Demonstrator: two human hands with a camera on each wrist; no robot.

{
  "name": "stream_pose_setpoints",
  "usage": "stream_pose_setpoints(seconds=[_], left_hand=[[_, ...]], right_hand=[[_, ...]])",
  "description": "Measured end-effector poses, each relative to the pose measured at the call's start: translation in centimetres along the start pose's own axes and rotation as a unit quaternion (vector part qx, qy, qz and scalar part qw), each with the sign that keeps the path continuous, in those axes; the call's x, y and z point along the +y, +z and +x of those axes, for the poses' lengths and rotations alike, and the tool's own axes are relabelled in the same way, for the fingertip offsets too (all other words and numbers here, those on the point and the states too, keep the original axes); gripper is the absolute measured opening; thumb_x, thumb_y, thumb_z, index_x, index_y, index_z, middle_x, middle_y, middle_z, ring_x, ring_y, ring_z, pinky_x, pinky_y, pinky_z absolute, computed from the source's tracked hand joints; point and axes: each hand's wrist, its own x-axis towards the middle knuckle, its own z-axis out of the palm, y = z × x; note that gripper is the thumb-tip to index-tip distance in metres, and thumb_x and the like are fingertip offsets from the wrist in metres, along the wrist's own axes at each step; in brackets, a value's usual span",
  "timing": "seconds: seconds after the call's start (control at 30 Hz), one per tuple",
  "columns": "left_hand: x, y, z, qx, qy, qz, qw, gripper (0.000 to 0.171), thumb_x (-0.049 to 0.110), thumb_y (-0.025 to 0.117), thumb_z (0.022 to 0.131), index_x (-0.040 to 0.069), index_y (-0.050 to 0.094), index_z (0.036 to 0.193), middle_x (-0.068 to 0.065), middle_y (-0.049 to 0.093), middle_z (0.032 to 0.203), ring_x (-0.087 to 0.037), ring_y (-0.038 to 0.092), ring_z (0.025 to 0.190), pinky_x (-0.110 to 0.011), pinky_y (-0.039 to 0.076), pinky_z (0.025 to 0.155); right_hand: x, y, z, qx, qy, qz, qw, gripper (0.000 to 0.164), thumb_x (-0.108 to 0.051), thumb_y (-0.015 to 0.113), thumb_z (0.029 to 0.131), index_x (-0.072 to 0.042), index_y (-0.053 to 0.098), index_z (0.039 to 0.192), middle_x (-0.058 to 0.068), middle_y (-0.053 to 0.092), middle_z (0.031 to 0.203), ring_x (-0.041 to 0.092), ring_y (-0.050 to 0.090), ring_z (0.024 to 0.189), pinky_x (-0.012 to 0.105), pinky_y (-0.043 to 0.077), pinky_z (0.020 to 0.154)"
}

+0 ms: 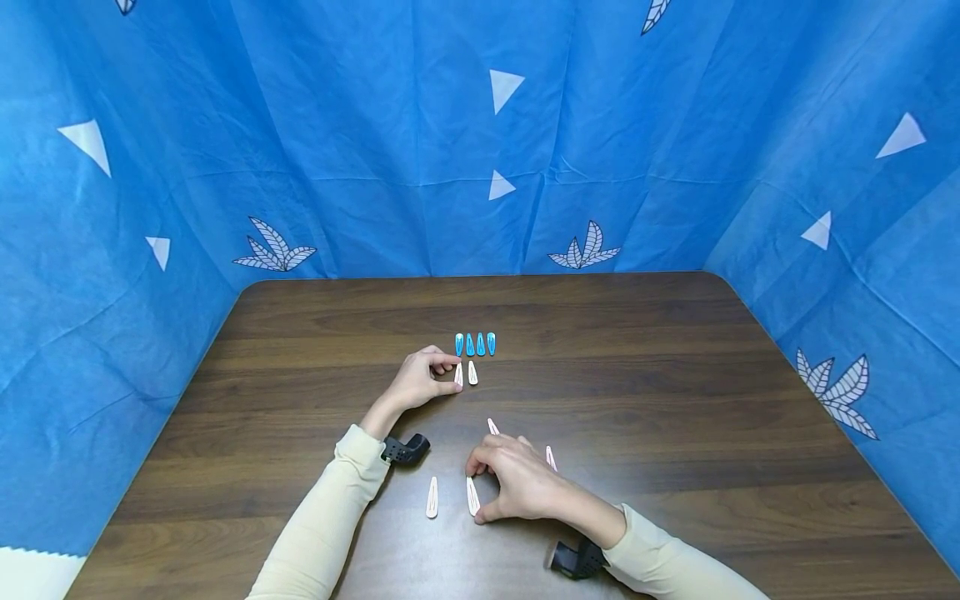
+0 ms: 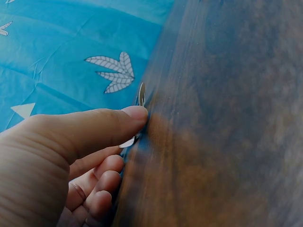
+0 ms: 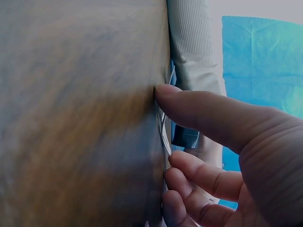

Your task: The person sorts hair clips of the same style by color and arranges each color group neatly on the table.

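My left hand (image 1: 420, 379) pinches a cream-white snap hair clip (image 1: 459, 376) end to end between thumb and index finger, at the tabletop. A second white hair clip (image 1: 472, 372) lies just right of it, below a row of several blue hair clips (image 1: 481, 344). Nearer the front, my right hand (image 1: 519, 479) has its thumb and index finger at the two ends of another pale hair clip (image 1: 472, 497). In the right wrist view this clip (image 3: 165, 138) appears edge-on, close against the table surface.
One white clip (image 1: 432, 497) lies left of the right hand. Two pale clips, one above the hand (image 1: 492, 426) and one to its right (image 1: 551, 458), are partly hidden. The brown wooden table (image 1: 712, 400) is bounded by a blue patterned cloth (image 1: 420, 108).
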Motion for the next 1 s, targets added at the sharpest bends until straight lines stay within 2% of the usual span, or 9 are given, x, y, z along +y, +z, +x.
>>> stream_pose_setpoints(seconds=[0.13, 0.27, 0.43, 0.53, 0.67, 0.83, 1.0], left_hand=[[0.0, 0.0, 0.0, 0.003, 0.004, 0.001, 1.0000, 0.041, 0.015, 0.086, 0.071, 0.004, 0.074, 0.108, -0.003, 0.060, 0.084, -0.012, 0.054, 0.078, -0.023, 0.044, 0.073], [0.2, 0.0, 0.0, 0.001, 0.004, 0.001, 1.0000, 0.041, 0.015, 0.085, 0.071, 0.003, 0.074, 0.109, -0.004, 0.061, 0.085, -0.013, 0.055, 0.079, -0.023, 0.044, 0.073], [0.3, -0.1, 0.0, 0.001, 0.002, -0.004, 1.0000, 0.042, 0.015, 0.086, 0.071, 0.003, 0.074, 0.109, -0.004, 0.061, 0.085, -0.013, 0.055, 0.079, -0.023, 0.045, 0.073], [0.3, -0.2, -0.1, 0.003, 0.003, -0.004, 1.0000, 0.043, 0.014, 0.086, 0.070, 0.003, 0.074, 0.110, -0.004, 0.061, 0.085, -0.013, 0.055, 0.079, -0.023, 0.045, 0.073], [0.3, -0.2, -0.1, 0.003, 0.002, -0.001, 1.0000, 0.043, 0.015, 0.086, 0.071, 0.003, 0.074, 0.110, -0.004, 0.061, 0.085, -0.013, 0.055, 0.079, -0.023, 0.045, 0.073], [0.3, -0.1, -0.1, 0.000, -0.002, 0.001, 1.0000, 0.043, 0.015, 0.085, 0.071, 0.003, 0.074, 0.110, -0.005, 0.061, 0.086, -0.014, 0.055, 0.080, -0.024, 0.045, 0.074], [0.3, -0.1, -0.1, -0.002, -0.001, 0.000, 1.0000, 0.042, 0.015, 0.085, 0.071, 0.003, 0.074, 0.110, -0.005, 0.061, 0.086, -0.014, 0.055, 0.080, -0.024, 0.045, 0.074]], right_hand=[[-0.1, -0.1, 0.0, -0.001, 0.003, -0.002, 1.000, 0.046, -0.036, 0.091, 0.057, -0.024, 0.066, 0.094, -0.014, 0.057, 0.089, -0.001, 0.049, 0.087, 0.020, 0.033, 0.074], [-0.1, -0.5, 0.0, 0.006, -0.002, 0.018, 1.000, 0.045, -0.032, 0.091, 0.058, -0.023, 0.065, 0.094, -0.014, 0.060, 0.087, 0.000, 0.052, 0.085, 0.020, 0.034, 0.074], [0.4, -1.8, 0.3, 0.016, -0.004, 0.084, 0.996, 0.042, -0.022, 0.089, 0.061, -0.020, 0.064, 0.095, -0.010, 0.065, 0.085, 0.003, 0.057, 0.081, 0.021, 0.042, 0.075], [0.9, -3.3, 0.8, 0.026, 0.001, 0.135, 0.990, 0.042, -0.015, 0.088, 0.064, -0.016, 0.064, 0.098, -0.006, 0.067, 0.087, 0.011, 0.061, 0.082, 0.026, 0.050, 0.077], [2.2, -5.5, 2.1, 0.051, 0.014, 0.174, 0.983, 0.042, -0.010, 0.087, 0.067, -0.011, 0.063, 0.101, 0.002, 0.068, 0.089, 0.021, 0.064, 0.085, 0.036, 0.053, 0.079], [4.4, -7.3, 4.7, 0.086, 0.038, 0.173, 0.980, 0.042, -0.009, 0.086, 0.068, -0.008, 0.063, 0.103, 0.005, 0.067, 0.090, 0.020, 0.062, 0.084, 0.033, 0.053, 0.079], [6.5, -7.6, 7.1, 0.095, 0.068, 0.180, 0.977, 0.042, -0.008, 0.086, 0.069, -0.005, 0.064, 0.104, 0.006, 0.067, 0.090, 0.016, 0.060, 0.081, 0.030, 0.052, 0.077]])
